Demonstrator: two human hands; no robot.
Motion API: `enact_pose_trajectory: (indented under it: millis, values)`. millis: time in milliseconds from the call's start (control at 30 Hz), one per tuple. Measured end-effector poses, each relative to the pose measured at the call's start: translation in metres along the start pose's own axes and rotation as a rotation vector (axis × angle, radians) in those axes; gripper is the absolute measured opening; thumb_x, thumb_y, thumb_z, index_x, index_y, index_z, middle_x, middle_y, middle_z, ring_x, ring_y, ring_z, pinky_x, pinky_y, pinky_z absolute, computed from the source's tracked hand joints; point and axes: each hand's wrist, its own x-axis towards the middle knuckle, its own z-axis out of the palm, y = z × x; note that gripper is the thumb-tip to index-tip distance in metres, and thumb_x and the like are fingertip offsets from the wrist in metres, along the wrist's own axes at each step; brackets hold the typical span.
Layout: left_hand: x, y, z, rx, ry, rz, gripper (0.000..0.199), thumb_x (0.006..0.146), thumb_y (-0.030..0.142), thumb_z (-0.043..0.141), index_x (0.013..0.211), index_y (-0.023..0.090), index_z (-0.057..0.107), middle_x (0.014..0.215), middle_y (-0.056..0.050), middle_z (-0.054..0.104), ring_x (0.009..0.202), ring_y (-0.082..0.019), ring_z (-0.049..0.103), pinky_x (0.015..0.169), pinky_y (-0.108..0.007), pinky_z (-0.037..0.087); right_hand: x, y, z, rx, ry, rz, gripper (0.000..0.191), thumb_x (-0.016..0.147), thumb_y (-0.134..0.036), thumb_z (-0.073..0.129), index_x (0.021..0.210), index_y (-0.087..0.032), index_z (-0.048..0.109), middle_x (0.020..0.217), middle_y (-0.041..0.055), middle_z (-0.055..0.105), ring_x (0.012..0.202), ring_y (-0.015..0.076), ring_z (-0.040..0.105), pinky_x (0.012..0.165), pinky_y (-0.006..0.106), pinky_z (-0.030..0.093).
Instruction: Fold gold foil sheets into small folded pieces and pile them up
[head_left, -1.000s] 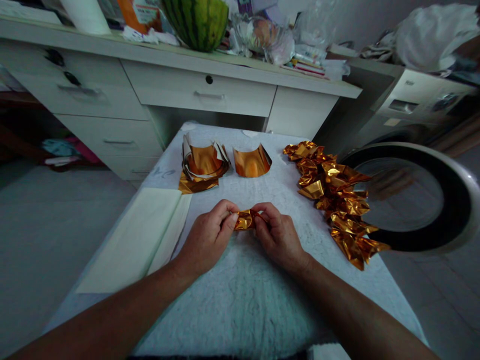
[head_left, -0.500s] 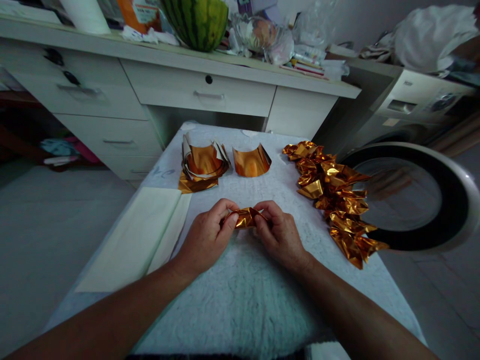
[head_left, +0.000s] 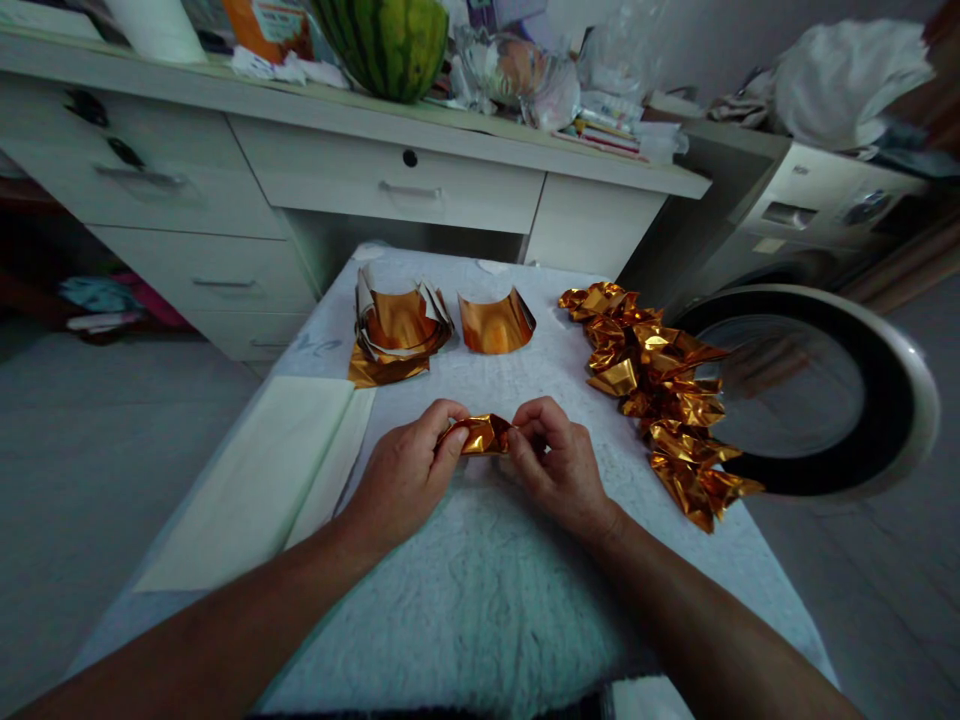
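Observation:
A small folded piece of shiny gold foil paper (head_left: 484, 434) is held just above the cloth-covered table (head_left: 480, 560). My left hand (head_left: 409, 470) pinches its left end between thumb and fingers. At the right end, the thumb and index finger of my right hand (head_left: 559, 465) are closed on the foil's tip. Beyond my hands lies a single curled gold sheet (head_left: 496, 325). To its left sits a stack of curled gold sheets (head_left: 401, 322) with pale backs. A heap of folded gold foil pieces (head_left: 652, 385) spreads along the table's right side.
Pale paper sheets (head_left: 251, 480) lie at the table's left edge. A white desk with drawers (head_left: 397, 185) stands behind, bearing a watermelon (head_left: 386, 45) and a glass bowl (head_left: 502, 65). On the right, the open round door (head_left: 892, 400) of a washing machine (head_left: 810, 205) reaches close to the table.
My right hand has shifted its grip outward to the foil's right tip, so more of the folded foil shows. The whole view has moved slightly.

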Motion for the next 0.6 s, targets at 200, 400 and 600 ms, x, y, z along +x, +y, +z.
enact_pose_trajectory:
  millis: [200, 400, 600]
  values:
    - [-0.001, 0.001, -0.004, -0.051, -0.031, 0.005, 0.019, 0.098, 0.033, 0.042, 0.107, 0.022, 0.055, 0.078, 0.003, 0.066, 0.067, -0.016, 0.063, 0.063, -0.026, 0.041, 0.006, 0.003, -0.005, -0.016, 0.027, 0.01, 0.006, 0.085, -0.016, 0.052, 0.086, -0.022, 0.05, 0.058, -0.0076, 0.053, 0.049, 0.0082, 0.049, 0.048, 0.019, 0.033]
    - [0.0, 0.001, -0.004, -0.118, -0.034, 0.021, 0.024, 0.098, 0.037, 0.044, 0.113, 0.021, 0.052, 0.067, 0.006, 0.055, 0.06, -0.014, 0.056, 0.059, -0.025, 0.039, 0.01, 0.006, -0.013, -0.028, 0.075, 0.04, 0.003, 0.083, -0.019, 0.053, 0.085, -0.021, 0.051, 0.058, -0.0069, 0.05, 0.049, 0.0091, 0.047, 0.049, 0.021, 0.034]
    - [0.001, 0.0, -0.002, -0.198, -0.054, -0.015, 0.02, 0.096, 0.033, 0.046, 0.111, 0.021, 0.053, 0.076, 0.004, 0.06, 0.067, -0.014, 0.058, 0.063, -0.026, 0.041, 0.008, 0.003, -0.012, 0.029, -0.005, 0.075, 0.007, 0.085, -0.021, 0.052, 0.092, -0.02, 0.054, 0.057, -0.0073, 0.05, 0.048, 0.0089, 0.046, 0.047, 0.021, 0.032]
